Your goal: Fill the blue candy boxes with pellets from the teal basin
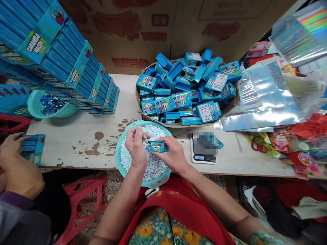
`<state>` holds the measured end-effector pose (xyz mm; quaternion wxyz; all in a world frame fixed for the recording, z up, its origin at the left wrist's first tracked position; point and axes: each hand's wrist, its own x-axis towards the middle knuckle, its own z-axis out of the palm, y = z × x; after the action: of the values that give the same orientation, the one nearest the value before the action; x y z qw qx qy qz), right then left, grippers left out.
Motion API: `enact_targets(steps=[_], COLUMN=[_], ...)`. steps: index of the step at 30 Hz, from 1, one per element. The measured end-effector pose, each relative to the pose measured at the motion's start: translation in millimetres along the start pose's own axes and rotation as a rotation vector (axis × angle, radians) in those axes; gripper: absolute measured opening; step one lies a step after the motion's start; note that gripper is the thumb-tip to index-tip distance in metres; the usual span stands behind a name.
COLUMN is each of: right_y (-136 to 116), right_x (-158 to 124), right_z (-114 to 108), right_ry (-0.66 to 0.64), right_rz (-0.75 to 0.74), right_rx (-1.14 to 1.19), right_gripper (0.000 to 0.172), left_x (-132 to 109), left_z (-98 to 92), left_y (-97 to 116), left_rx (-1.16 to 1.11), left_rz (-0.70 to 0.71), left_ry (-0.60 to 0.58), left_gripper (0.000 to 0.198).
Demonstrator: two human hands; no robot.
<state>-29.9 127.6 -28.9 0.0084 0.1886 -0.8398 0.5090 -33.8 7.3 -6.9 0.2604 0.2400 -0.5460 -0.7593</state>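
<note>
A turquoise bowl (119, 157) full of small white candies (153, 171) stands at the table's front edge. Over it, my right hand (173, 153) grips a small blue candy tin (156, 146) between thumb and fingers, its label facing up. My left hand (137, 146) is curled shut right by the tin's left end, above the candies. Whatever lies inside its fingers is hidden. To the right, a small digital scale (201, 157) carries a blue item, partly blurred out.
Behind the bowl, a cut-down carton (139, 108) is heaped with blue tins. Stacked display boxes (74, 73) tower at left, near a bowl of blue-wrapped pieces (35, 106). A co-worker's hand (11, 148) touches another box (38, 149). Shiny foil bags (268, 102) cover the right side.
</note>
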Motion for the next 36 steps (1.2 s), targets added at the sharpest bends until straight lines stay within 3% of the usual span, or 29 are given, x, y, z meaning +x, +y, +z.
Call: enact_targets(steps=[4, 9, 13, 16, 20, 24, 30, 33, 36], right_y=[7, 9, 17, 26, 50, 94, 147, 153, 166], right_x=[-3, -8, -21, -47, -95, -129, -141, -143, -136], right_z=[-6, -15, -32, -58, -91, -84, -37, -44, -72], right_ry=[0.024, 0.029, 0.033, 0.112, 0.276, 0.335, 0.297, 0.332, 0.597], right_rz=[0.01, 0.024, 0.023, 0.064, 0.187, 0.316, 0.292, 0.213, 0.243], right_rx=[0.034, 0.062, 0.111, 0.15, 0.075, -0.068, -0.06, -0.146, -0.286], right_gripper=[0.033, 0.037, 0.038, 0.038, 0.035, 0.033, 0.035, 0.045, 0.067], left_x=[-3, -15, -29, -34, -25, -14, -15, -16, -15], left_z=[3.4, 17.8, 36.7, 40.9, 24.0, 0.7, -12.6, -17.4, -22.9], left_y=[-2, -2, -1, 2, -15, -51, -81, -81, -81], left_rx=[-0.016, 0.137, 0.165, 0.102, 0.263, 0.483, 0.588, 0.602, 0.593], left_rz=[-0.003, 0.053, 0.1, 0.142, 0.033, -0.089, -0.187, -0.195, -0.207], left_ry=[-0.098, -0.281, -0.279, -0.24, -0.206, -0.156, -0.197, -0.216, -0.2], left_gripper=[0.019, 0.02, 0.02, 0.017, 0.016, 0.02, 0.022, 0.023, 0.023])
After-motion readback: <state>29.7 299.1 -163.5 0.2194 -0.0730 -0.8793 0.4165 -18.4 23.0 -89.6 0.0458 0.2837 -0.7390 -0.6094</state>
